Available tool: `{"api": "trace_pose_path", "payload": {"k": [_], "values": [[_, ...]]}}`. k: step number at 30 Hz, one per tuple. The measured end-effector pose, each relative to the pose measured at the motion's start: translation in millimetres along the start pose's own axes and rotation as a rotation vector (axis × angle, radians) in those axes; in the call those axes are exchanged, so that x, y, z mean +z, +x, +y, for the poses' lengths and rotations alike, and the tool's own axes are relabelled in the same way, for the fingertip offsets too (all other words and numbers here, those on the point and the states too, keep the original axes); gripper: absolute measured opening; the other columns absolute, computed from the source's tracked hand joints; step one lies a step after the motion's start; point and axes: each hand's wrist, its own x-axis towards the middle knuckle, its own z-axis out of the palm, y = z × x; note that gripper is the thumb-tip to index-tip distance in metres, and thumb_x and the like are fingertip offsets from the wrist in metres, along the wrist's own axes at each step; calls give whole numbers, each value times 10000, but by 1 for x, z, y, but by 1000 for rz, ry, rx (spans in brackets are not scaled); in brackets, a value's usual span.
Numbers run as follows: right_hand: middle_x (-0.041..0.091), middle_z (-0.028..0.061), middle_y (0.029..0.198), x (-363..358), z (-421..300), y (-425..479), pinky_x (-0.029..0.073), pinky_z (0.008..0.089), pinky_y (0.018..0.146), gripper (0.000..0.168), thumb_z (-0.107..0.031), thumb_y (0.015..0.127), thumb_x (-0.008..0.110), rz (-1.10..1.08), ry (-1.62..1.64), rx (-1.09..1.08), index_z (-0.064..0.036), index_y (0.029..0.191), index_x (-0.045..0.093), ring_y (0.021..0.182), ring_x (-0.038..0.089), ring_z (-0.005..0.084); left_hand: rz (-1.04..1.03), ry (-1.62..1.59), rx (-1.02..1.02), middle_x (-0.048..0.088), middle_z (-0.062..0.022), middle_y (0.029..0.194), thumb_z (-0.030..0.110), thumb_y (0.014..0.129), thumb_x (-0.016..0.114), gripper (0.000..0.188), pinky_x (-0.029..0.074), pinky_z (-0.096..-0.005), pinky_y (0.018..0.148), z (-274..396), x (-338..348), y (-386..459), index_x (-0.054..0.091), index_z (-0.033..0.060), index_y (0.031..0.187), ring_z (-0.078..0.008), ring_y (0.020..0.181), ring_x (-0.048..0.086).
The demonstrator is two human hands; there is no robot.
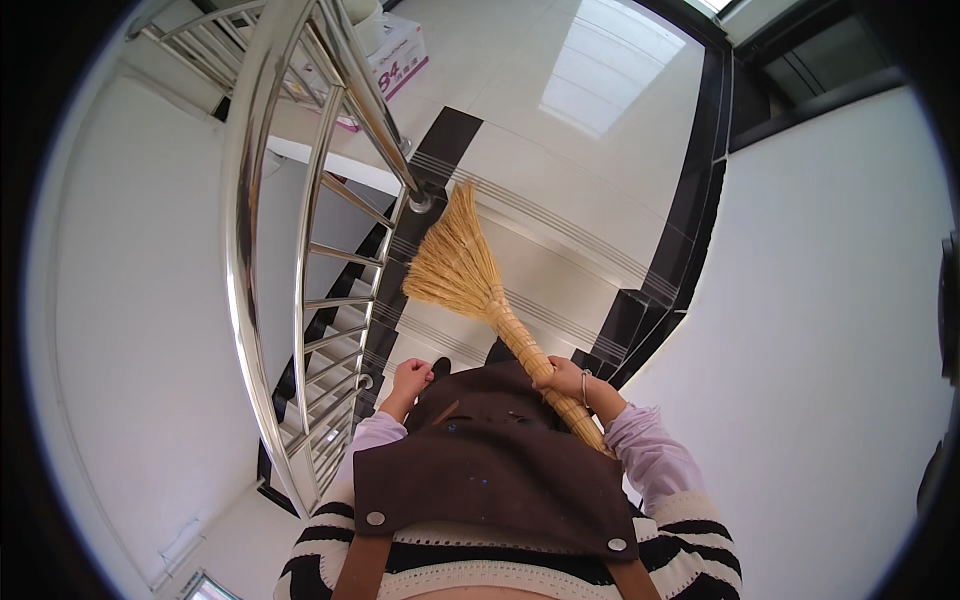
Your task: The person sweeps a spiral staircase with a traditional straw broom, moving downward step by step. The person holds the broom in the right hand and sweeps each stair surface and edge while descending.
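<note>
My right hand is closed round the bound handle of a straw broom, with a bracelet at the wrist. The broom slants up and to the left, its fanned bristles over the stair steps in front of me. To the left, my left hand hangs beside my brown apron with its fingers curled; nothing shows in it. One dark shoe is partly visible just past that hand.
A polished metal railing with bars runs along the left, and a lower stair flight shows through it. Ahead, tiled steps with black edging meet a landing. A cardboard box stands there behind the railing. On the right is a white wall.
</note>
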Motion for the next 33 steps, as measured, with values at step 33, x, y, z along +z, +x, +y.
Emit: {"api": "trace_pose_path", "payload": {"k": [33], "values": [[530,126,1106,241,165,-63,435,281,799,355,-131,826,457,546,299,202,-59,1174,460,979,534,231,-365,-498,-420,514,-127,690,279,735,577,268,484,-420,562,144,53,166,428,76,826,-276,615,530]]}}
